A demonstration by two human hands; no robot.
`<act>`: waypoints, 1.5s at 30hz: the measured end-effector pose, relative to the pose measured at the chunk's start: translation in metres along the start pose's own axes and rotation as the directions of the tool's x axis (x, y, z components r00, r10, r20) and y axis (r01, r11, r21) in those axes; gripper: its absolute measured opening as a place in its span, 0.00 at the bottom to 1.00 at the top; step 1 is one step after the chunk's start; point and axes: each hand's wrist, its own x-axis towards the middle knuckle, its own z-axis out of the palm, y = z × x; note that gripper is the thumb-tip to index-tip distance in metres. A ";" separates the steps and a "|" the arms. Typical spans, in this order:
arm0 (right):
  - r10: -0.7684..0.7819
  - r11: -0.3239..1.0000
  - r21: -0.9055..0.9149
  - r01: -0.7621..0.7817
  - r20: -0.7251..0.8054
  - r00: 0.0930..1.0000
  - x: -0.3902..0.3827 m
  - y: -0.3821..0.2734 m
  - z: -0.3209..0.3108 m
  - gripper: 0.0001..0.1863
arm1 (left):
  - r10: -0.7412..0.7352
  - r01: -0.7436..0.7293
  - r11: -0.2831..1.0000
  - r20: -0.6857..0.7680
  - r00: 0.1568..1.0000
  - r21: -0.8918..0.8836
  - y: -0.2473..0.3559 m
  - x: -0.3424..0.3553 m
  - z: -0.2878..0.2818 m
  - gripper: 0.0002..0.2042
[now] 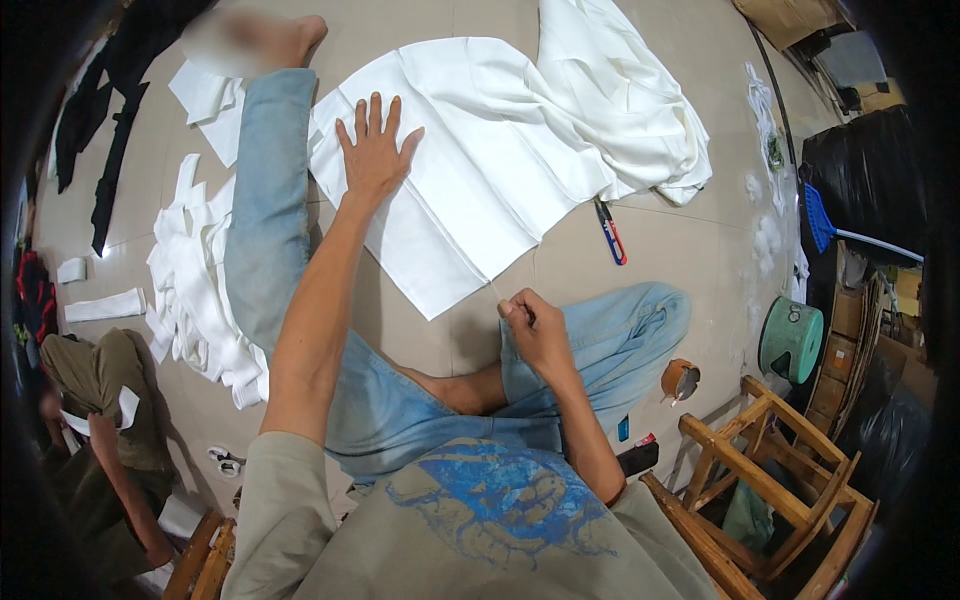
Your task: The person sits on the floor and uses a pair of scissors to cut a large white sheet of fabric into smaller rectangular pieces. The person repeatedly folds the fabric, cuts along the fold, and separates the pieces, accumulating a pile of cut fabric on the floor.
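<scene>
A large piece of white cloth [470,140] lies spread on the tiled floor in front of me, with bunched folds at its far right. My left hand [375,160] rests flat on its left part, fingers spread. Just off the cloth's near corner, my right hand [537,330] is closed in a pinch. A thin pale thread [495,291] runs from that corner to the pinching fingers. To the right of the cloth lies a pair of thread snips [611,236] with red and blue handles.
White cloth strips [195,290] are heaped left of my stretched leg. At the lower right stand a wooden stool [750,455], a green plastic stool [790,340] and a small brown cup [680,379]. Another person [105,430] sits at the lower left. Scissors [226,461] lie nearby.
</scene>
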 end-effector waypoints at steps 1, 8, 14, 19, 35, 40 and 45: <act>0.033 0.999 0.041 -0.034 0.020 0.999 -0.005 -0.003 -0.002 0.13 | -0.006 0.006 1.000 -0.002 1.000 0.001 -0.001 -0.001 0.000 0.35; -0.046 0.987 -0.133 0.085 0.273 0.961 -0.011 -0.001 -0.005 0.12 | 0.002 -0.002 1.000 0.003 1.000 0.006 0.004 0.002 -0.002 0.35; -0.162 0.946 -0.183 0.269 0.453 0.877 -0.072 0.000 -0.072 0.11 | 0.006 -0.006 1.000 0.011 1.000 0.007 0.003 -0.001 -0.003 0.34; 0.360 0.926 -0.266 -0.269 0.405 0.840 -0.185 0.047 -0.182 0.14 | 0.025 -0.025 1.000 -0.012 1.000 0.011 0.003 -0.002 -0.006 0.35; -0.099 0.880 -0.469 0.078 -0.021 0.995 0.018 0.000 0.020 0.19 | -0.003 0.002 0.991 -0.008 1.000 -0.133 0.041 -0.047 -0.039 0.34; -0.063 0.984 -0.160 0.074 0.075 0.995 -0.001 -0.001 0.014 0.18 | -0.074 0.076 0.995 0.044 0.996 -0.058 0.029 -0.060 -0.031 0.35; -0.069 0.910 0.397 0.123 -0.150 0.986 -0.020 0.003 0.009 0.12 | -0.080 0.083 0.994 0.039 0.996 -0.069 0.036 -0.055 -0.031 0.35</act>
